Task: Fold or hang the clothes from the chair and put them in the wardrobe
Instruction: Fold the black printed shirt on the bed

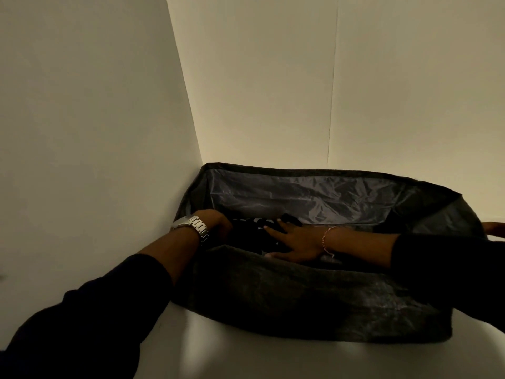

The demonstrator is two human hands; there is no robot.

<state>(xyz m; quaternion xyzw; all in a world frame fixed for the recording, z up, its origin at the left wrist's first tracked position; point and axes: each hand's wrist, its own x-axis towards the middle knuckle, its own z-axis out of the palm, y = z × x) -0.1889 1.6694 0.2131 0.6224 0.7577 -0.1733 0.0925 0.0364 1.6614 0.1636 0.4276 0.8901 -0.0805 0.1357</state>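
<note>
A dark folded garment (251, 233) lies inside a dark grey fabric storage bin (300, 302) on the white wardrobe shelf. My left hand (216, 224), with a metal watch on the wrist, reaches into the bin's left end against the garment. Its fingers are hidden in the dark cloth. My right hand (295, 243), with a thin bracelet on the wrist, lies flat on top of the garment with its fingers straight and pointing left. The rest of what lies in the bin is too dark to make out.
The bin sits in the back left corner against the wardrobe's side wall (95, 132) and back panel (300, 91). Bare white shelf (232, 351) shows in front of it. A bit of skin (496, 228) shows at the far right edge.
</note>
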